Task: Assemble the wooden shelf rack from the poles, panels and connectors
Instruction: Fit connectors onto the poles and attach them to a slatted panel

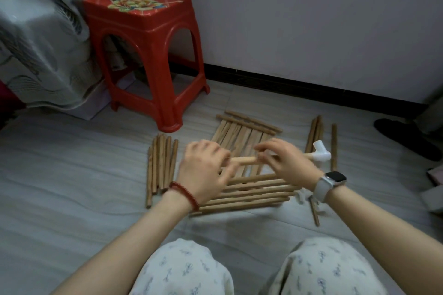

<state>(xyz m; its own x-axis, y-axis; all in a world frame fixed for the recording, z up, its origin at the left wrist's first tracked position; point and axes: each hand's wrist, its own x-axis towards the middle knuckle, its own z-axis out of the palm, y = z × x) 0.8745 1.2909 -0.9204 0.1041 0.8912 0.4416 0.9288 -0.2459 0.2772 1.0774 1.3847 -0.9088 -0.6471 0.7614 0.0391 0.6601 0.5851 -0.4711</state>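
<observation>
Above the floor parts, both hands hold one light round wooden pole (pixel 243 160) level, running left-right. Left hand (pixel 205 170) has fingers curled around the pole's left end; red beaded bracelet (pixel 185 195) on that wrist. Right hand (pixel 286 163) pinches the pole further right, fingers bent over it; grey smartwatch (pixel 329 184) on that wrist. Pole's right end is seated in a white plastic elbow connector (pixel 320 153), one open socket pointing up and away. How deep the pole sits in it: cannot tell.

Under the hands, a slatted wooden panel (pixel 242 136) lies flat on the grey tiled floor (pixel 72 175), slats running away from the person, with two round poles (pixel 249 120) across its far edge. Nearer, a row of long brown poles (pixel 254 193) lies side by side, running left-right. To the left, a bundle of shorter brown poles (pixel 161 165) lies packed together, pointing away. To the right, a few more loose poles (pixel 316 133) lie near the connector; a single short pole (pixel 314 212) sits by the right wrist beside some white pieces (pixel 300 196), too blurred to identify.

No containers visible; all parts lie loose on the floor. Red plastic stool (pixel 143 55) stands far left against the wall, beside grey patterned fabric (pixel 40 43).
</observation>
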